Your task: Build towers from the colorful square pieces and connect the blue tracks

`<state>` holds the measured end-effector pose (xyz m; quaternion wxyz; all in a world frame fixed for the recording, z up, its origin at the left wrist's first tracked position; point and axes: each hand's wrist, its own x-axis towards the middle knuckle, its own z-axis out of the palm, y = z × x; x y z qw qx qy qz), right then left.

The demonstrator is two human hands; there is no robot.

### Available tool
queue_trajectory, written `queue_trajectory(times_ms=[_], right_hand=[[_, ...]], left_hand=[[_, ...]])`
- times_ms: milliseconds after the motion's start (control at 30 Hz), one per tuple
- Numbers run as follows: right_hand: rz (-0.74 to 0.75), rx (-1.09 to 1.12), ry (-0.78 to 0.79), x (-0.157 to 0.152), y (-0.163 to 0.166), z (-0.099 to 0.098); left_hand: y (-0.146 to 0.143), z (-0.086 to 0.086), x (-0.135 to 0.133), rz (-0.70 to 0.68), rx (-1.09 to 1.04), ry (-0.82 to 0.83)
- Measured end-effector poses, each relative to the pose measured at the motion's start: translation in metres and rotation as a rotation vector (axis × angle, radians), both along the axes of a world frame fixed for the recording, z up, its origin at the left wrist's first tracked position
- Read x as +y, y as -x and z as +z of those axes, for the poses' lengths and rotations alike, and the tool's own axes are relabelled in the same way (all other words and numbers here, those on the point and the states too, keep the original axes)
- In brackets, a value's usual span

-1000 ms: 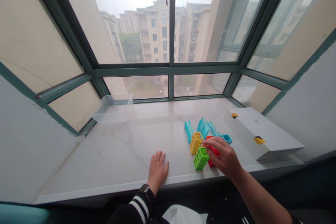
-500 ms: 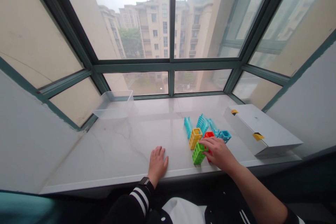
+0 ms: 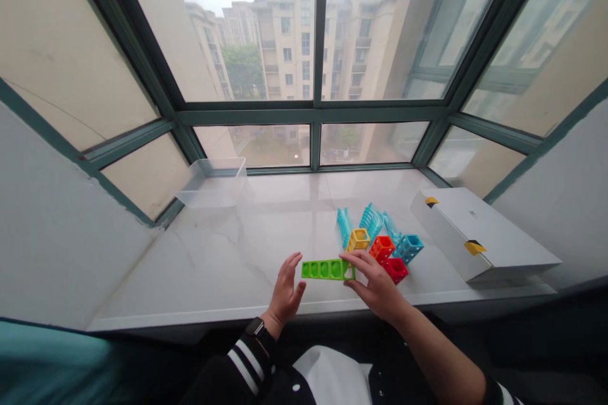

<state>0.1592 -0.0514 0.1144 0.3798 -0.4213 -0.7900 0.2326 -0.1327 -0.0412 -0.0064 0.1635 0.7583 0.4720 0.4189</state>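
Note:
My right hand (image 3: 377, 285) grips one end of a green plastic block piece (image 3: 323, 269), a long bar with a row of round-cornered openings, held level above the sill. At its other end, my left hand (image 3: 285, 288) is open, thumb and fingers apart, close to the bar. Beyond my right hand stand a yellow block (image 3: 358, 239), an orange-red block (image 3: 382, 248), a red block (image 3: 396, 269) and a blue block (image 3: 409, 247). Several light-blue curved track-like pieces (image 3: 371, 220) lie behind them.
A clear plastic bin (image 3: 213, 193) sits at the back left of the white marble sill (image 3: 228, 266). At the right lies a white box (image 3: 494, 231) with yellow-and-black tabs. Window frames (image 3: 247, 116) enclose the back and sides; the sill's front edge runs near my body.
My right hand has lifted the green piece from among the blocks and brought it left, turned sideways. My left hand has come off the sill and opened beside it.

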Motion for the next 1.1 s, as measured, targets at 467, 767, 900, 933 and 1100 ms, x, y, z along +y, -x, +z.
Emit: queue_trajectory(times_ms=[467,767,900,933,1100], right_hand=[[-0.012,-0.031,0.120,0.017,0.048,-0.091],[-0.146,-0.114,0.085,0.009,0.043,-0.145],[-0.164,-0.126,0.017,0.005,0.036,-0.161],[-0.162,-0.134,0.002,0.005,0.036,-0.162],[-0.160,-0.167,-0.051,0.006,0.039,-0.163]], left_hand=[[0.001,0.030,0.007,0.018,0.645,0.232],[-0.010,0.015,0.033,0.266,0.820,0.376],[-0.010,0.017,0.058,0.328,0.839,0.379],[-0.011,0.018,0.063,0.325,0.839,0.368],[-0.018,0.017,0.079,0.374,0.809,0.353]])
